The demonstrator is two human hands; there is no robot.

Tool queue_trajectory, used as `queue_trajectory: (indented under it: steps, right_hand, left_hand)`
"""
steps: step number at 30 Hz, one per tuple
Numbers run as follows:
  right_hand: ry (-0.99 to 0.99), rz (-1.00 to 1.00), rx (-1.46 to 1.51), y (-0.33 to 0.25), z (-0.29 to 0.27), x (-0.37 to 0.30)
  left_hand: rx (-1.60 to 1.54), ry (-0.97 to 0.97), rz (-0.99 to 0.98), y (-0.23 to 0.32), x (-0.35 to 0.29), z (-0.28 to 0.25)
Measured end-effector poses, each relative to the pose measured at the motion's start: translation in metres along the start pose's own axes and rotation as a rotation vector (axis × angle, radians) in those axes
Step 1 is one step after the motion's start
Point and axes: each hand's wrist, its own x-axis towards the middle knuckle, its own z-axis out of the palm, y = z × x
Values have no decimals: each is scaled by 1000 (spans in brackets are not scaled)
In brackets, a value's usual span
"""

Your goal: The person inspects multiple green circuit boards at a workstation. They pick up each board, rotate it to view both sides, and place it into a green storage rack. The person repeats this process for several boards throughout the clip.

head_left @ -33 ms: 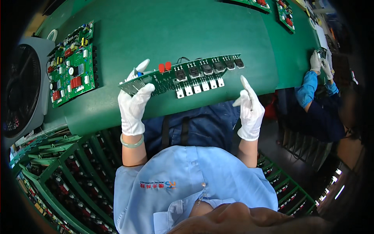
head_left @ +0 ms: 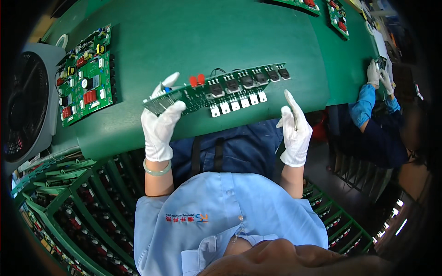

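My gloved left hand (head_left: 160,124) is closed on the left end of a green circuit board (head_left: 198,94), thumb on the near side and a finger showing behind. The board is held tilted on edge above the table. Along it stand two red round parts (head_left: 197,80), a row of black components (head_left: 247,82) and, below them, a row of white tabs (head_left: 235,105). My gloved right hand (head_left: 296,131) is apart from the board, just beyond its right end, with index finger and thumb spread. A thin dark sliver shows by its palm; I cannot make out what it is.
Populated circuit boards (head_left: 87,83) lie at the left beside a grey fan (head_left: 30,106); more boards (head_left: 338,20) are at the far right. Green racks (head_left: 83,198) filled with boards stand below the green table (head_left: 207,37). Another person's gloved hands (head_left: 374,76) work at the right.
The board and my left hand have shifted slightly to the right. My right hand is nearly still, its thumb and fingers moved a little.
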Motion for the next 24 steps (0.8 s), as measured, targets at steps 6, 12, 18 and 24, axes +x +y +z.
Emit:
queue_trajectory:
  steps: [6,12,18,24]
  right_hand:
    - [141,-191,-73,5,21,-7]
    - [-71,-387,-196,-11,27,-18]
    - [18,-357,-173,-29,52,-29]
    - [-23,-440,-147,-21,60,-26]
  left_hand:
    - [-3,-41,233,-26,-19,18]
    - [86,-58,273,-34,-20,12]
    - [106,-14,358,-46,-19,13]
    - [107,14,364,-49,-20,13]
